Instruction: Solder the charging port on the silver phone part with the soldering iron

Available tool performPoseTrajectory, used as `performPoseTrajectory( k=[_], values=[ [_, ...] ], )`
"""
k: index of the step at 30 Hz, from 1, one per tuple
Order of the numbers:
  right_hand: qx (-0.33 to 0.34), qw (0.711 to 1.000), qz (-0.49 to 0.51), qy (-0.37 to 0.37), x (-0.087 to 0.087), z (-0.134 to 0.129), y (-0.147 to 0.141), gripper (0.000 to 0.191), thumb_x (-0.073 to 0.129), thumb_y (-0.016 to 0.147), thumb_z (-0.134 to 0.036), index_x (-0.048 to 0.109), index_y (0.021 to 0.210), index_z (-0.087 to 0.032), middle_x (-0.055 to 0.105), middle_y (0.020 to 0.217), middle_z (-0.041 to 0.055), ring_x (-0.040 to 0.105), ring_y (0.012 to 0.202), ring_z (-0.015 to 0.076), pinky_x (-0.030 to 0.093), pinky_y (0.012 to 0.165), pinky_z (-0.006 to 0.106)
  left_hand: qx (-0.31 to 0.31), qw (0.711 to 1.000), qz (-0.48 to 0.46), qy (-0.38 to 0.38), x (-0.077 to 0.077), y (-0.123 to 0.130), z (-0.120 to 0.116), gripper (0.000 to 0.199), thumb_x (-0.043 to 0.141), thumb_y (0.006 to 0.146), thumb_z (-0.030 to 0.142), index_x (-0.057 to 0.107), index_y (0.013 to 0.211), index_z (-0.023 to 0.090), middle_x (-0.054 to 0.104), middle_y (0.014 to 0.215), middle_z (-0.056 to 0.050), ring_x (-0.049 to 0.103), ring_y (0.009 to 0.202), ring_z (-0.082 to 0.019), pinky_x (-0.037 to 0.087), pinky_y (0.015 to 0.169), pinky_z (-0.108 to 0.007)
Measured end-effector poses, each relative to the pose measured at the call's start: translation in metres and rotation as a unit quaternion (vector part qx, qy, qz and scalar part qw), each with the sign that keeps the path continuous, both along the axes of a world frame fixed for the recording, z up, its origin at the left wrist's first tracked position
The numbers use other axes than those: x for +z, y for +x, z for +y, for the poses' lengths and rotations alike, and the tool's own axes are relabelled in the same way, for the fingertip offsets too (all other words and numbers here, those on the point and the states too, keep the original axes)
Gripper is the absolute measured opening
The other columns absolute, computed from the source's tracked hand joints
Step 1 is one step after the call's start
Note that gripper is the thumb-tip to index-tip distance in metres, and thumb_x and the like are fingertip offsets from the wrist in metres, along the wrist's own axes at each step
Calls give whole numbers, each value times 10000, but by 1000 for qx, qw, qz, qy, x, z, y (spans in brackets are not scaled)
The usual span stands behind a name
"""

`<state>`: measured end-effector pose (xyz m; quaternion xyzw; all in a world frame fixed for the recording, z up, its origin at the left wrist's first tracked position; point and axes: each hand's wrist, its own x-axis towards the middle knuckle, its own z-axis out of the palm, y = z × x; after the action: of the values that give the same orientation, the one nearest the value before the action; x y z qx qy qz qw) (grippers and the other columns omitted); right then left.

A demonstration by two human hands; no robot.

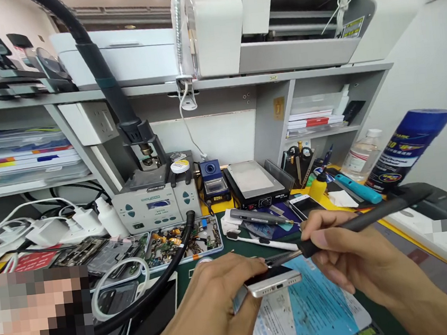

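Observation:
My left hand (217,301) is closed round the left side of a silver phone (278,283), thumb below and fingers on top. The phone's bottom edge, with its port, faces me. My right hand (346,250) grips a black-handled tool (364,218) like a pen. Its thin metal tip meets the phone's upper face close to my left fingertips; the exact contact point is too small to make out. Under the phone lies a blue and white printed sheet (321,301). A white-handled brush (261,242) rests just behind the phone.
A tray of small parts (211,243) and a black hose (167,280) are at the left. Behind stand a soldering station (153,207) and a flat heating plate (254,179). At the right are a blue spray can (409,148), a clear bottle (362,155) and another phone (425,263).

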<state>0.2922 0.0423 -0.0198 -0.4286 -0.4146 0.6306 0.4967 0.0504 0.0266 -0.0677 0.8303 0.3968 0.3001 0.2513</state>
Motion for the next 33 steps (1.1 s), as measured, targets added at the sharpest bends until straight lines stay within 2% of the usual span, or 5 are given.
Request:
performPoseTrajectory(
  k=[6,11,21,26,33],
  values=[
    [35,999,-26,-20,2,-1,-1,209,849,689,-315,720,685,-152,580,458,-13,445,323,66,274,319,156,9,1000,15,-14,-2,-3,-2,546,611,785,52,726,1260,295,727,1313,-60,652,1250,-289,535,1076,-460],
    [58,997,-52,-16,3,-2,-4,162,810,676,-282,709,659,-157,559,437,-26,400,318,53,255,317,160,18,999,41,-30,-2,-5,-4,651,600,724,29,707,1304,307,718,1327,-38,644,1266,-283,540,1084,-476],
    [68,996,-60,-11,-1,-1,-2,145,802,686,-271,724,663,-152,588,475,-23,427,312,58,292,310,169,23,999,42,-24,-6,-6,-5,641,605,739,53,694,1322,301,703,1346,-42,626,1289,-282,538,1091,-484],
    [98,994,-40,1,-5,1,1,185,832,698,-312,739,671,-155,587,471,-24,447,308,60,327,297,157,26,998,47,-24,-8,-6,-5,651,594,743,46,686,1333,305,701,1350,-33,623,1296,-278,541,1089,-487],
    [60,997,-44,-7,1,-3,0,139,822,679,-269,744,669,-154,574,466,-23,426,325,55,287,315,156,23,999,39,-14,-4,-5,-5,632,594,731,43,706,1306,278,723,1322,-46,637,1274,-290,543,1078,-502]
  ],
)
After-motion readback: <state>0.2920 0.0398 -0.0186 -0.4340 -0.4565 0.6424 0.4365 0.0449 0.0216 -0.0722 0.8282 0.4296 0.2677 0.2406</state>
